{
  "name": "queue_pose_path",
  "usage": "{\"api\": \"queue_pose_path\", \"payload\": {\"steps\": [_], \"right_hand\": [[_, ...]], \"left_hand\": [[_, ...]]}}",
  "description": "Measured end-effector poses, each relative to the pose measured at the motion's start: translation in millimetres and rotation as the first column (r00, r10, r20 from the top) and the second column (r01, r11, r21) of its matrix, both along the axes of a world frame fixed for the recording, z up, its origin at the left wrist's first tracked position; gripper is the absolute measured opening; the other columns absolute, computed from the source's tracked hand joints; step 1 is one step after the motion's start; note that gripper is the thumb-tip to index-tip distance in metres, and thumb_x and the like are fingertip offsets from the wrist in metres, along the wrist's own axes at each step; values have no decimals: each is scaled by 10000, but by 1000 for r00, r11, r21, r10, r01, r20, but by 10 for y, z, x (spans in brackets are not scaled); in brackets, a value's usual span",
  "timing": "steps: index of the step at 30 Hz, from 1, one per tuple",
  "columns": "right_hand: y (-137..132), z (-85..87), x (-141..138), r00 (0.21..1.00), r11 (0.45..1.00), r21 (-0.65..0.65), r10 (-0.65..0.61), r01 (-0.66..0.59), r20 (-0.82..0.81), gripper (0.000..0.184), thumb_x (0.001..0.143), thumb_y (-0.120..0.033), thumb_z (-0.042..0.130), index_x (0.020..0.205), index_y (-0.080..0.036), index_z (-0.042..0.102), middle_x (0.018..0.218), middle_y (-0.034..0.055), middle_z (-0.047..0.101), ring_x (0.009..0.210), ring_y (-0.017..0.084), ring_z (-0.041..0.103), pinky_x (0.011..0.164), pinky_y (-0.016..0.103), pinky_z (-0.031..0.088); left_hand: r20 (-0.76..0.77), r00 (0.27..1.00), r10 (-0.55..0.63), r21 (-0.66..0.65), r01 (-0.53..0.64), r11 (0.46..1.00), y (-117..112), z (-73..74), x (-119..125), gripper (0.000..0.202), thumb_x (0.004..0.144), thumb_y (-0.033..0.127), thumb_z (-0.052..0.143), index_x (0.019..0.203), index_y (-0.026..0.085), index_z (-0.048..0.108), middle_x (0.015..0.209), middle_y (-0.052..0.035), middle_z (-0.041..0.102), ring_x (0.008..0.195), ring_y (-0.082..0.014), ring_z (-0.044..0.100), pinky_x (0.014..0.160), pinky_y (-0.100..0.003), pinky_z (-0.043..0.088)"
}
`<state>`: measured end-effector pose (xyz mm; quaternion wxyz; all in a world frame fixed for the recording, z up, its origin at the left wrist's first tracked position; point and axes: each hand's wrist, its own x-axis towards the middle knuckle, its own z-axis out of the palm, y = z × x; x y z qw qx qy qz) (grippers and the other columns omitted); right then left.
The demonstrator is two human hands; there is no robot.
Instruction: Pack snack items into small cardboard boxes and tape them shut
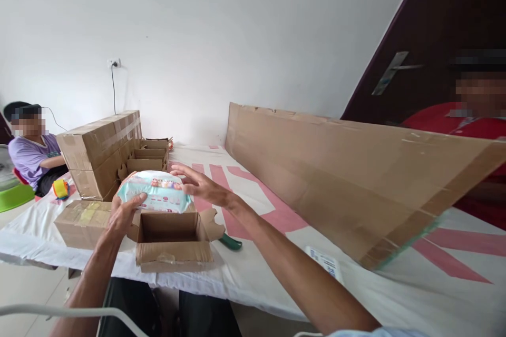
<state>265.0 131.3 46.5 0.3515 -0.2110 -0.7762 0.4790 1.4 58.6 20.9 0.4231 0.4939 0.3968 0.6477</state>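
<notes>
A soft plastic pack [156, 200], white and teal with a cartoon print, is held tilted above an open cardboard box [174, 256]. It looks like wet wipes. My left hand [125, 212] grips the pack's left end, thumb across its front and the other fingers hidden behind. At the upper right end of the pack is my right hand [205, 188], its fingers stretched out and apart; whether they touch the wrapper is unclear. The box below has its flaps spread, and its visible inside is bare. A green handle-like object [230, 242] lies partly under its right flap.
Closed cartons [98, 152] are stacked at left, with open boxes [148, 163] beside them. A single taped carton [85, 224] stands nearer. A long cardboard panel [336, 179] crosses the right side. Two other people [35, 160] sit around the table [272, 274].
</notes>
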Motion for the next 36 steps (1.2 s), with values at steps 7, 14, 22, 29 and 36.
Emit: {"api": "queue_pose_path", "payload": {"steps": [7,14,22,29,36], "right_hand": [[-134,-328,-172,940,987,13,-150,162,-306,857,878,-659,814,1597,-301,513,1535,125,618,1309,305,632,1059,465,590],[138,-294,-303,921,976,-102,-217,194,-322,779,953,-855,550,1455,-265,635,1208,117,766,1009,273,722,722,382,662],[490,-419,-375,928,975,-168,-191,143,-319,758,952,-837,574,1430,-251,621,1209,105,779,928,229,728,668,325,643],[583,-580,-366,945,968,-215,-184,127,-270,750,958,-852,531,1364,-233,650,1100,95,792,858,213,727,635,299,619],[712,-682,-369,941,947,-258,-253,193,-224,784,936,-911,484,1254,-225,694,908,77,769,804,225,701,645,331,603]], "left_hand": [[-159,977,-144,57,155,986,119,270,2,880,637,441,1040,1400,174,691,1255,-168,810,1239,-419,742,1070,-508,611],[-411,902,-135,128,204,971,526,259,-161,854,607,422,1048,1328,150,681,1264,-173,798,1246,-411,724,1081,-525,581],[-381,914,-139,111,195,975,845,173,-172,810,598,472,1042,1257,151,699,1182,-158,827,1154,-389,745,999,-489,598],[-346,915,-206,-5,218,976,988,84,-135,831,543,457,1060,1236,136,730,1182,-166,821,1135,-373,746,972,-462,592],[-362,907,-217,-111,189,976,1183,-35,-132,875,510,473,1055,1242,123,726,1107,-159,816,991,-345,749,778,-399,586]]}}
